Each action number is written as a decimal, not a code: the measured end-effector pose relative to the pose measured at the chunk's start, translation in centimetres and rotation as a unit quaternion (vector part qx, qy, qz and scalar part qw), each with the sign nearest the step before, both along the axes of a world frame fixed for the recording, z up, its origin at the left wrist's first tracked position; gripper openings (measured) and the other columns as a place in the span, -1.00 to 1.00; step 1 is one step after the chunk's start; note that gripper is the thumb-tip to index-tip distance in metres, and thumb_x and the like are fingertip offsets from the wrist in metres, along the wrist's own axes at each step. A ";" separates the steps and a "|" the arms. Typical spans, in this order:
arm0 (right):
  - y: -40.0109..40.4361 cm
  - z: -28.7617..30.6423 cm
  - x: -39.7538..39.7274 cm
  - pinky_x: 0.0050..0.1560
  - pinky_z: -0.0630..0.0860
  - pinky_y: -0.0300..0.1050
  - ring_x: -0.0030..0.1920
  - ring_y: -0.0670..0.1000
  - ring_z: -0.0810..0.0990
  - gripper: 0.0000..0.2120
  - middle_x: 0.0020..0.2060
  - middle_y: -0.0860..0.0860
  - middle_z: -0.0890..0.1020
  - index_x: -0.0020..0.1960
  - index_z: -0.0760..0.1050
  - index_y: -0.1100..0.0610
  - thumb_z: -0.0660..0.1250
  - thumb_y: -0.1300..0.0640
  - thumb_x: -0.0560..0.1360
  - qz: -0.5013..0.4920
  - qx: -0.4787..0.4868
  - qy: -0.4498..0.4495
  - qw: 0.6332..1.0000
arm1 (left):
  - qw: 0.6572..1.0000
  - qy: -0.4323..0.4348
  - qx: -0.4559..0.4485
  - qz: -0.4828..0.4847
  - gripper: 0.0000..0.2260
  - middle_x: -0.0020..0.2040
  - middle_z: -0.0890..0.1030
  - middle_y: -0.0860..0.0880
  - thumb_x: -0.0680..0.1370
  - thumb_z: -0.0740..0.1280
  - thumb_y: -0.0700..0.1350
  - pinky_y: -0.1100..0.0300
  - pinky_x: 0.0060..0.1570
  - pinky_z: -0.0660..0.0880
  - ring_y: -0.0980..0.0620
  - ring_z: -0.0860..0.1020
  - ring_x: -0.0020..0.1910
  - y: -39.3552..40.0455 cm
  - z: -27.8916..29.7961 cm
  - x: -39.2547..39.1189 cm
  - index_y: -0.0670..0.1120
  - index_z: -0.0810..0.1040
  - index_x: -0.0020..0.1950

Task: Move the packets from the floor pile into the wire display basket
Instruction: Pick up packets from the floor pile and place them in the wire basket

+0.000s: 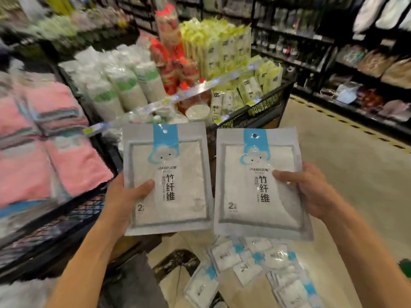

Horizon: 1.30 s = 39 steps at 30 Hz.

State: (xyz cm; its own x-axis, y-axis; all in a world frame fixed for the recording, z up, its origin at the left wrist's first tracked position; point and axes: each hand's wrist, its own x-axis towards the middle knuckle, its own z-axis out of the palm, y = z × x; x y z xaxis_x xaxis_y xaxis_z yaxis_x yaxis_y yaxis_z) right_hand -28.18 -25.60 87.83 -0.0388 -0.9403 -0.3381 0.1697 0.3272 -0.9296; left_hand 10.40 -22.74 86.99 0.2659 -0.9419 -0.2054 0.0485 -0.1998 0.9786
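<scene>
Two packets are held up in the middle of the frame, one in each of our hands. At the far left of the frame we see stacks of pink folded cloths (55,165) in clear wrapping, lying in a black wire display basket (73,215) whose mesh front runs along the lower left. Above them, in the upper left and centre, stand white rolls with green bands (124,85), then red packages (175,65) and pale yellow-green packs (222,47); all of these are blurred.

Our left hand (124,201) grasps the left packet (166,176) at its lower left edge, with the thumb pressed on the front and the fingers hidden behind. This packet is white with a blue tab at the top, a cloud face and black characters, and it is upright in front of the basket's corner.

Just beside it, not touching it as far as we can tell, is the right packet (260,185) of the same kind, slightly tilted. Our right hand (311,192) grips its right edge, thumb on the front.

Below both packets, in the lower centre and lower right of the frame, the floor pile (255,270) of similar white and blue packets lies spread on the beige floor (355,174). At the upper right run dark shelves (355,63) with goods.
</scene>
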 end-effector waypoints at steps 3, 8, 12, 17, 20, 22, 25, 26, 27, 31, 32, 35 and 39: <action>-0.2 2.3 2.2 -0.09 0.72 0.12 -0.02 0.24 0.75 -0.62 0.05 0.22 0.74 0.25 0.58 0.25 0.44 0.40 0.45 0.064 -0.026 0.004 0.998 | 0.998 0.023 -0.030 0.051 -0.50 0.09 0.72 -0.19 0.34 0.53 -0.19 -0.22 0.12 0.59 -0.24 0.70 0.05 4.5 2.6 1.4 -0.16 0.56 0.27; 0.3 5.4 6.4 -0.23 0.69 -0.05 -0.15 0.13 0.76 -0.71 -0.05 0.18 0.76 0.16 0.62 0.28 0.40 0.46 0.46 0.186 -0.069 0.017 0.980 | 0.986 0.037 -0.048 0.153 -0.13 0.09 0.73 -0.18 0.03 0.74 0.10 -0.10 -0.08 0.68 -0.22 0.71 0.03 13.9 4.1 1.9 -0.14 0.58 0.27; 1.9 6.3 9.7 -0.18 0.71 0.04 -0.07 0.22 0.76 -0.68 -0.02 0.22 0.75 0.20 0.58 0.28 0.43 0.43 0.46 0.285 -0.066 0.006 0.956 | 0.969 0.034 -0.045 0.239 -0.52 0.08 0.73 -0.17 0.34 0.53 -0.17 -0.31 0.13 0.58 -0.25 0.70 0.07 21.8 4.1 2.0 -0.11 0.57 0.25; 6.0 6.3 14.4 0.00 0.67 0.17 0.00 0.26 0.75 -0.59 0.02 0.21 0.74 0.30 0.51 0.25 0.46 0.36 0.47 0.395 -0.056 0.003 0.917 | 0.950 0.022 -0.050 0.307 -0.13 0.09 0.72 -0.20 0.05 0.74 0.09 -0.17 -0.04 0.67 -0.26 0.70 0.06 31.6 4.7 2.0 -0.17 0.57 0.27; 9.0 7.0 17.7 -0.14 0.72 0.11 -0.03 0.25 0.76 -0.66 -0.01 0.21 0.75 0.24 0.52 0.23 0.44 0.38 0.49 0.438 -0.065 -0.003 0.897 | 0.937 0.019 -0.075 0.339 -0.28 0.13 0.69 -0.27 0.20 0.70 -0.01 -0.20 -0.02 0.66 -0.31 0.69 0.07 36.6 5.0 2.7 -0.21 0.58 0.28; 10.9 7.4 20.0 -0.17 0.72 0.09 -0.05 0.25 0.76 -0.68 -0.02 0.22 0.75 0.22 0.53 0.23 0.43 0.39 0.49 0.459 -0.069 -0.009 0.886 | 0.935 0.018 -0.085 0.343 -0.55 0.17 0.68 -0.26 0.46 0.56 -0.17 -0.27 0.10 0.59 -0.32 0.67 0.12 39.6 5.1 3.4 -0.19 0.57 0.31; 13.6 7.3 24.2 -0.03 0.69 0.17 -0.02 0.27 0.75 -0.65 0.00 0.23 0.74 0.25 0.54 0.26 0.42 0.40 0.48 0.487 -0.077 -0.019 0.870 | 0.926 0.021 -0.085 0.367 -0.50 0.19 0.68 -0.24 0.44 0.57 -0.15 -0.34 0.15 0.55 -0.32 0.66 0.14 43.9 5.3 5.2 -0.16 0.54 0.35; 14.6 7.2 25.8 0.06 0.65 0.23 0.00 0.28 0.74 -0.64 0.02 0.24 0.74 0.26 0.54 0.26 0.43 0.40 0.48 0.494 -0.081 -0.022 0.866 | 0.919 0.024 -0.083 0.385 -0.40 0.18 0.68 -0.25 0.35 0.61 -0.09 -0.36 0.14 0.55 -0.33 0.67 0.12 45.3 5.4 5.8 -0.16 0.54 0.34; 15.7 7.1 27.4 0.13 0.62 0.27 0.01 0.30 0.74 -0.64 0.02 0.24 0.74 0.26 0.55 0.27 0.43 0.41 0.48 0.500 -0.083 -0.026 0.861 | 0.911 0.026 -0.080 0.404 -0.33 0.16 0.69 -0.26 0.26 0.63 -0.05 -0.36 0.13 0.55 -0.34 0.67 0.10 46.8 5.4 6.6 -0.17 0.55 0.33; 20.4 6.8 34.0 0.03 0.67 0.24 0.00 0.30 0.74 -0.60 0.03 0.24 0.74 0.27 0.55 0.27 0.45 0.42 0.45 0.532 -0.078 -0.034 0.842 | 0.883 0.023 -0.060 0.465 -0.42 0.08 0.71 -0.26 0.30 0.64 -0.17 -0.33 0.09 0.58 -0.33 0.69 0.03 52.8 4.8 10.4 -0.21 0.57 0.27; 21.5 6.7 35.5 -0.05 0.70 0.18 -0.01 0.28 0.75 -0.61 0.02 0.23 0.74 0.25 0.55 0.26 0.44 0.42 0.45 0.540 -0.077 -0.034 0.837 | 0.872 0.028 -0.058 0.485 -0.49 0.06 0.72 -0.25 0.34 0.60 -0.22 -0.31 0.08 0.59 -0.32 0.70 0.01 54.3 4.4 11.3 -0.21 0.57 0.26; 24.6 5.9 39.3 -0.17 0.72 0.08 -0.04 0.25 0.76 -0.64 0.00 0.22 0.75 0.24 0.55 0.26 0.42 0.44 0.46 0.549 -0.068 -0.030 0.832 | 0.843 0.042 -0.054 0.534 -0.60 0.02 0.73 -0.23 0.37 0.51 -0.27 -0.27 0.06 0.60 -0.29 0.71 -0.03 58.3 3.5 14.0 -0.18 0.58 0.19; 27.5 4.3 43.0 -0.16 0.70 0.12 -0.05 0.23 0.76 -0.65 -0.01 0.18 0.76 0.24 0.55 0.21 0.41 0.42 0.49 0.547 -0.036 -0.014 0.836 | 0.828 0.057 -0.049 0.555 -0.60 0.03 0.73 -0.23 0.38 0.49 -0.31 -0.17 -0.06 0.67 -0.28 0.71 -0.02 62.2 2.2 17.3 -0.21 0.57 0.21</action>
State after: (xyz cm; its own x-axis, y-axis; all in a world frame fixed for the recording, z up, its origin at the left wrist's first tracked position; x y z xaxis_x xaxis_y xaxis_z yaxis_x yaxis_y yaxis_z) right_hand 14.82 1.88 92.16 0.8647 -0.4265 -0.2653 -0.1722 0.2445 -0.9542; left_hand 27.66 39.42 89.20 0.9636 -0.1427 -0.2263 0.2426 0.1099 0.9639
